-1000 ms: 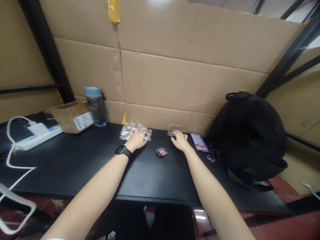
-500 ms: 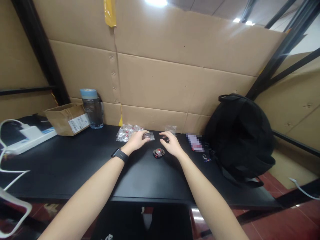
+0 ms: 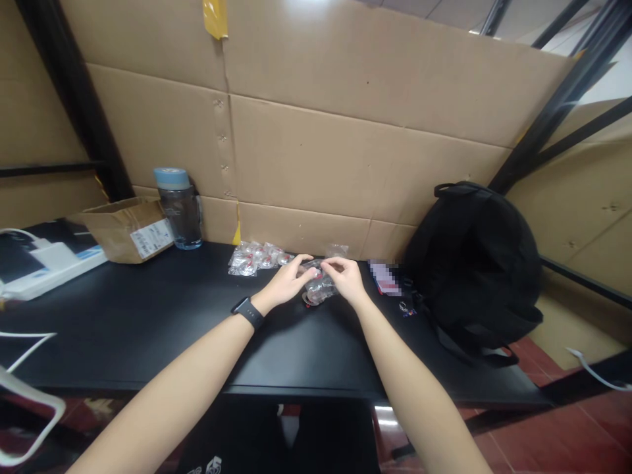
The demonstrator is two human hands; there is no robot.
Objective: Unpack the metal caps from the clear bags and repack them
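Left hand (image 3: 286, 282): fingers pinched shut on the small clear bag (image 3: 316, 284), just above the table (image 3: 148, 309).
Right hand (image 3: 347, 276): pinching the bag's other edge.
Handling: looks light, crinkly, slippery; best gripped by the edges.

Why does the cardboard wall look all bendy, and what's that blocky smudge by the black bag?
Head view: the wide lens bows the cardboard wall; the flat thing beside the backpack is blurred into squares; the clear packet between the left hand and right hand looks soft and unclear.
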